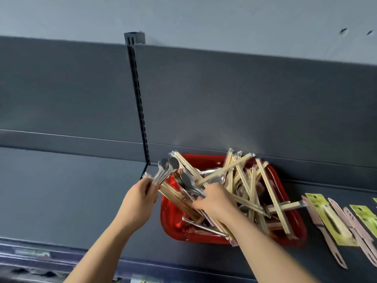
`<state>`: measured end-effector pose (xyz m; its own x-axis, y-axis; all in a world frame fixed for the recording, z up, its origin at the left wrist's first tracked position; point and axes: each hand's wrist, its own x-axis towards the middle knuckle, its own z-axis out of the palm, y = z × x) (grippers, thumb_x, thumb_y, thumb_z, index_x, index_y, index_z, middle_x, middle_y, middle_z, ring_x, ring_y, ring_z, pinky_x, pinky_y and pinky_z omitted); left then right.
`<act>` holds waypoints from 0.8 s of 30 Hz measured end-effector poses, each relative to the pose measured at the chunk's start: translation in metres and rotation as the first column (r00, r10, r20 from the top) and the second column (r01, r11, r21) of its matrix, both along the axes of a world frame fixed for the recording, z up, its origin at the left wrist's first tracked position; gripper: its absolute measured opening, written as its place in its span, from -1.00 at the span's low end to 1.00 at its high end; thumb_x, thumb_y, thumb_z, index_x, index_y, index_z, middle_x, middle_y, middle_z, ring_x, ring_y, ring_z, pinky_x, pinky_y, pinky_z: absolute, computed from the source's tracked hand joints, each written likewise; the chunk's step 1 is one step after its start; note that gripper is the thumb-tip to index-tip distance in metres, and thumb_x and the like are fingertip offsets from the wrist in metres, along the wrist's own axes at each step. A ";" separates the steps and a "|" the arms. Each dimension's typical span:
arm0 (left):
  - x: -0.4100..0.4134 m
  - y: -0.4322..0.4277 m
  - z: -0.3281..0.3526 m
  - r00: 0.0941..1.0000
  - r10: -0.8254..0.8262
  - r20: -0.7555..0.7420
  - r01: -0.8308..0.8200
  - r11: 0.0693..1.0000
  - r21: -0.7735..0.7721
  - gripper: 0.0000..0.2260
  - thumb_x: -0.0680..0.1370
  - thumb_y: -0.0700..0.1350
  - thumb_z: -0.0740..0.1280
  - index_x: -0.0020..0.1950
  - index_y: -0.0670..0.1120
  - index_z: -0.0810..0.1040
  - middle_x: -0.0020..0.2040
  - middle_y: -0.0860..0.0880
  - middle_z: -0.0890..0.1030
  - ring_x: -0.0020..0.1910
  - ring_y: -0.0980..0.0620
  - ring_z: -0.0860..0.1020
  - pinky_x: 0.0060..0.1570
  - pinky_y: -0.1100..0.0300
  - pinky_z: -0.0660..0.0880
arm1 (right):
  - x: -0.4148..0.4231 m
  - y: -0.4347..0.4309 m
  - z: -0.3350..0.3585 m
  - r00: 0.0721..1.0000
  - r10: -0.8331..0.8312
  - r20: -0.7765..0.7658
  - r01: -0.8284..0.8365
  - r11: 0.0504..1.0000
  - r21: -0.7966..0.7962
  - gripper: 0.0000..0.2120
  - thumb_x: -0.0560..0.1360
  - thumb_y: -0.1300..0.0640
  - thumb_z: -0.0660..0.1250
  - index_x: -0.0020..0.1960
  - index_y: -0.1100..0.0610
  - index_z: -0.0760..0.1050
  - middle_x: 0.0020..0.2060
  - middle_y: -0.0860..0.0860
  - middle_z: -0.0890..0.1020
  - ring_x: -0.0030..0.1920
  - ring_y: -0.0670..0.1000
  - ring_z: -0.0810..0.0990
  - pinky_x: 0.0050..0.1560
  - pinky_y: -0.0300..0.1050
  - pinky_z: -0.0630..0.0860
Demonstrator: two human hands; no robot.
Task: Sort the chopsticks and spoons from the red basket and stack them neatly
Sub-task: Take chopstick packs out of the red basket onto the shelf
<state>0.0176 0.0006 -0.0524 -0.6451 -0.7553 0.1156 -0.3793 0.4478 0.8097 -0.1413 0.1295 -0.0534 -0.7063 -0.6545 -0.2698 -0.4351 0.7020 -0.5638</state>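
Note:
A red basket (172,216) sits on a dark grey shelf, heaped with wrapped wooden chopsticks (244,180) and metal spoons lying crosswise. My left hand (140,198), just left of the basket's rim, grips two metal spoons (166,167) by their handles, bowls pointing up and away. My right hand (214,201) is over the basket's middle, its fingers closed on another spoon (186,179) lifted from the pile. Lower items in the basket are hidden by the heap.
The dark shelf surface (71,190) stretches left of the basket. To the right lie pink and green packaged utensils (334,223). A slotted upright rail (138,103) runs up the back panel. A lower shelf edge (30,254) shows at bottom left.

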 end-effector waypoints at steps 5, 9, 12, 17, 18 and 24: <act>0.009 -0.003 0.004 0.983 0.071 -0.170 -0.061 0.996 0.063 -0.74 0.64 -0.11 0.20 -0.24 -0.16 0.39 -0.44 0.02 0.43 -0.49 0.09 0.33 -0.44 0.18 0.32 | -0.006 0.002 0.016 0.985 0.063 0.159 -0.017 0.961 -0.276 -0.61 0.40 0.02 0.44 -0.43 0.07 0.29 -0.58 -0.12 0.21 -0.58 -0.11 0.19 -0.48 -0.21 0.14; 0.028 -0.022 0.014 0.951 0.162 -0.262 -0.154 0.987 0.052 -0.79 0.64 -0.11 0.18 -0.18 -0.12 0.42 -0.38 0.02 0.47 -0.46 0.09 0.35 -0.42 0.19 0.34 | 0.007 -0.019 0.034 0.989 0.036 0.147 0.028 0.909 -0.415 -0.67 0.44 0.03 0.38 -0.44 0.02 0.35 -0.56 -0.12 0.31 -0.49 -0.10 0.29 -0.39 -0.15 0.22; 0.053 -0.051 0.013 0.944 0.217 -0.247 -0.216 0.976 0.035 -0.78 0.64 -0.13 0.16 -0.20 -0.05 0.45 -0.40 0.03 0.47 -0.46 0.07 0.36 -0.42 0.18 0.33 | 0.028 -0.046 0.046 0.993 0.065 0.100 -0.009 0.877 -0.481 -0.63 0.48 0.05 0.34 -0.42 0.04 0.28 -0.59 -0.14 0.31 -0.52 -0.10 0.27 -0.44 -0.19 0.21; 0.099 -0.113 -0.005 0.935 0.313 -0.169 -0.301 0.949 0.093 -0.78 0.64 -0.19 0.15 -0.12 0.00 0.52 -0.19 0.06 0.63 -0.26 0.03 0.52 -0.25 0.14 0.47 | 0.085 -0.111 0.044 0.979 0.158 0.127 -0.080 0.877 -0.474 -0.69 0.49 0.03 0.29 -0.37 0.04 0.27 -0.52 -0.04 0.32 -0.47 -0.02 0.28 -0.44 -0.18 0.20; 0.109 -0.126 -0.010 0.933 0.330 -0.144 -0.317 0.943 0.102 -0.78 0.64 -0.19 0.16 -0.12 0.00 0.53 -0.16 0.04 0.64 -0.22 0.02 0.53 -0.20 0.08 0.50 | 0.097 -0.126 0.038 0.976 0.164 0.142 -0.082 0.885 -0.459 -0.69 0.49 0.04 0.28 -0.36 0.04 0.25 -0.50 -0.01 0.30 -0.45 0.00 0.26 -0.41 -0.14 0.19; 0.163 -0.206 -0.043 0.939 0.329 0.098 -0.334 0.941 0.044 -0.80 0.61 -0.19 0.18 -0.13 -0.05 0.54 -0.15 -0.02 0.65 -0.21 -0.04 0.57 -0.24 0.09 0.48 | 0.161 -0.208 -0.019 0.987 0.053 0.155 -0.006 0.958 -0.287 -0.72 0.53 0.06 0.25 -0.30 0.06 0.26 -0.44 -0.06 0.36 -0.45 -0.03 0.29 -0.42 -0.16 0.20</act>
